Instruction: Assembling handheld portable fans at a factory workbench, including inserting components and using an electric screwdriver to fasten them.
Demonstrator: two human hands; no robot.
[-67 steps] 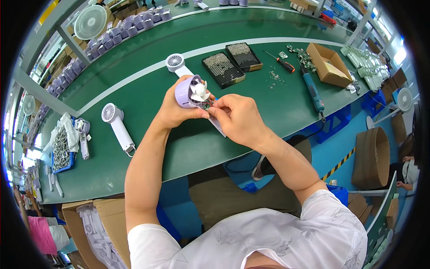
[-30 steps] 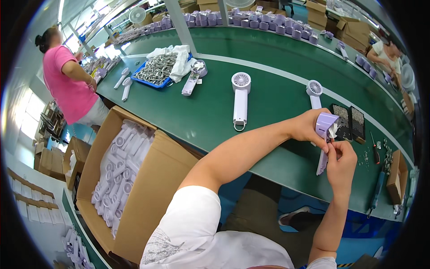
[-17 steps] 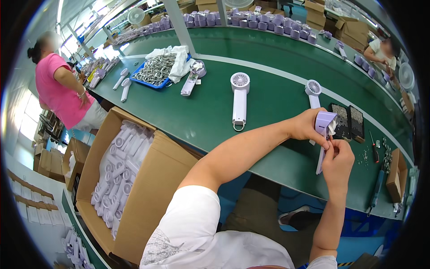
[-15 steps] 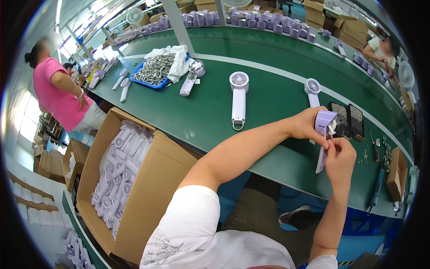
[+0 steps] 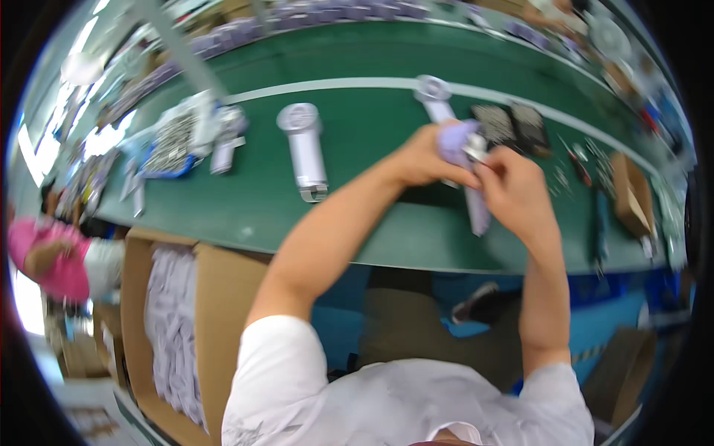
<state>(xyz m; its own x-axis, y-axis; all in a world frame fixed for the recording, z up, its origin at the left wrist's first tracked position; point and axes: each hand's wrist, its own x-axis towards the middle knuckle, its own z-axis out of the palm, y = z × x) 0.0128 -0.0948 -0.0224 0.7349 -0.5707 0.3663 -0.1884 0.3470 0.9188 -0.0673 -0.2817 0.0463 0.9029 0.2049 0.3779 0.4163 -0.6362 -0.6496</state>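
My left hand (image 5: pixel 424 157) is closed round the head of a purple handheld-fan housing (image 5: pixel 478 212), its handle part slanting down toward me. A crumpled white piece (image 5: pixel 474 147) shows in the housing's opening. My right hand (image 5: pixel 517 189) is pinched against that opening; what its fingertips hold is hidden, and the view is blurred. Behind my hands lies a pale fan (image 5: pixel 433 89), its lower part covered by them. To the left, another fan (image 5: pixel 303 149) lies apart, its head pointing away from me.
Right of my hands are two black trays (image 5: pixel 529 125) of small parts, a screwdriver (image 5: pixel 580 169) and an open small carton (image 5: pixel 631 195). A blue tray (image 5: pixel 167 175) of metal rings and a partly built fan (image 5: pixel 225 141) lie left. A big carton (image 5: pixel 212 327) holds pale casings. A person in pink stands at far left.
The view has swung to the right, so the table's things sit further left in it. My hands stay on the purple fan housing, the right fingers still at its opening.
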